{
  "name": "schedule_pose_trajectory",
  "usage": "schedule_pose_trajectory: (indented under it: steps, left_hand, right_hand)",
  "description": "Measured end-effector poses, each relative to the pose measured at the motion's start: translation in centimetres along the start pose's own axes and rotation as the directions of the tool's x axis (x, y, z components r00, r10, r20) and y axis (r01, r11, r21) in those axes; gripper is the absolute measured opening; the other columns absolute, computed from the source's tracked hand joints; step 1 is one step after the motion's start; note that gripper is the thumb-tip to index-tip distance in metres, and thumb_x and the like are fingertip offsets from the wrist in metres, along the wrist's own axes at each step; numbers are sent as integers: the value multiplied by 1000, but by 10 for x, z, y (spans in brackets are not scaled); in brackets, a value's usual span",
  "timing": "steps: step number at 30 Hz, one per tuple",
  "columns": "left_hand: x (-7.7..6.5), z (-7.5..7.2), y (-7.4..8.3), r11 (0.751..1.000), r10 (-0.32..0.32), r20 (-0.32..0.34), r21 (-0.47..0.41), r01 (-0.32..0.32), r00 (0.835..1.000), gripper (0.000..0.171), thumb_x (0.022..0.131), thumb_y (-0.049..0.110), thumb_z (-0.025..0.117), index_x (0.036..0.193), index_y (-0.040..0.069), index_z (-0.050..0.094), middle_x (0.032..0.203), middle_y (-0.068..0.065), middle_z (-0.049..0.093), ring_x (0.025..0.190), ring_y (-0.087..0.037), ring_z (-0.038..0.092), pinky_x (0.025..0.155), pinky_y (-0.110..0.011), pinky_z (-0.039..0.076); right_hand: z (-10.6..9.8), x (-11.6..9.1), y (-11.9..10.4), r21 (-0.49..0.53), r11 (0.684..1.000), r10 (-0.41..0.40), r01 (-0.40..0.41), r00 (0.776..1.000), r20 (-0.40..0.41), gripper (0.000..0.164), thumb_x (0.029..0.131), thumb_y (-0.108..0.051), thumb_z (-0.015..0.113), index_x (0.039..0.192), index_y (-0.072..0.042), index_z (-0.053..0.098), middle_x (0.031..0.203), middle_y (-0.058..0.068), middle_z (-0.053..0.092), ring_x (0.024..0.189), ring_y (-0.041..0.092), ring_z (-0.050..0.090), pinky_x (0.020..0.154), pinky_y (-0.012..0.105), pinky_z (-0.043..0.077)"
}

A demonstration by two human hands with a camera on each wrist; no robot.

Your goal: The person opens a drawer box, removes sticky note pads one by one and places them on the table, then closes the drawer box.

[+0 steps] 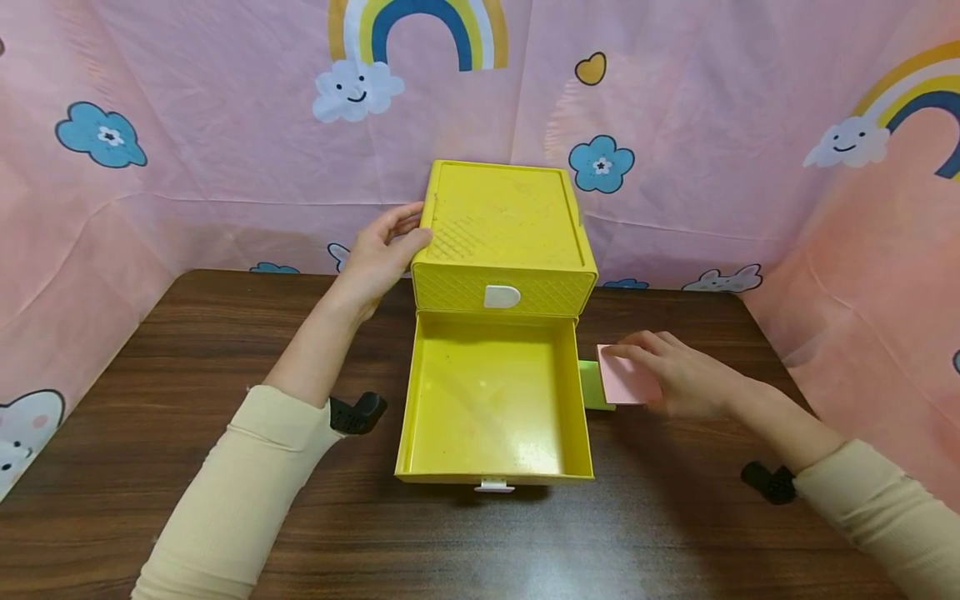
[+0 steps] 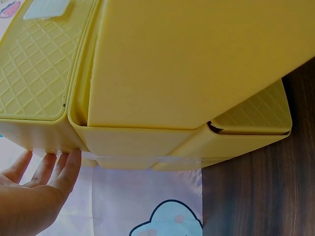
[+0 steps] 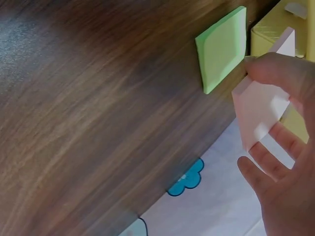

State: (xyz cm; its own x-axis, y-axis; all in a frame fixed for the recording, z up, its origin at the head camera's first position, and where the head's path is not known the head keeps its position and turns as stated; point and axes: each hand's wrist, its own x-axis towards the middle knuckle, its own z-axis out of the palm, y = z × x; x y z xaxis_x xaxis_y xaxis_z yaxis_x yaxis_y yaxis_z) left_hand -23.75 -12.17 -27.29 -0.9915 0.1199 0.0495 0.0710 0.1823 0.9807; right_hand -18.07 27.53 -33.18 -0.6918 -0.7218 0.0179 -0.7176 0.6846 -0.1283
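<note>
A yellow drawer box (image 1: 502, 221) stands on the table, with a white tab on its upper drawer front. Its lower drawer (image 1: 487, 408) is pulled out and nothing lies in it. My left hand (image 1: 378, 258) rests against the left side of the box; in the left wrist view its straight fingers (image 2: 64, 174) touch the wall. A pink sticky note pad (image 1: 624, 382) is pinched between thumb and fingers of my right hand (image 1: 693, 379). It is held up off the table, right of the drawer. Below it, a green sticky note pad (image 3: 224, 51) lies on the table.
The dark wooden table (image 1: 315, 517) carries the box. Pink patterned cloth (image 1: 247, 108) hangs behind it and along both sides. Black wrist devices (image 1: 358, 413) show at both cuffs.
</note>
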Motion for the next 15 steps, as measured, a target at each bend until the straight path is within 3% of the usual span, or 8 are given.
schedule_pose_trajectory:
  steps: [15]
  left_hand:
    - [0,1,0,1000,4,-1,-19,-4,1000,52,91,28,54,140,22,38,139,-5,39,125,-18,42,100,-36,40]
  right_hand:
    - [15,-3,16,11,1000,25,-25,1000,14,79,62,-10,79,134,-13,45,123,9,48,109,30,45,87,49,44]
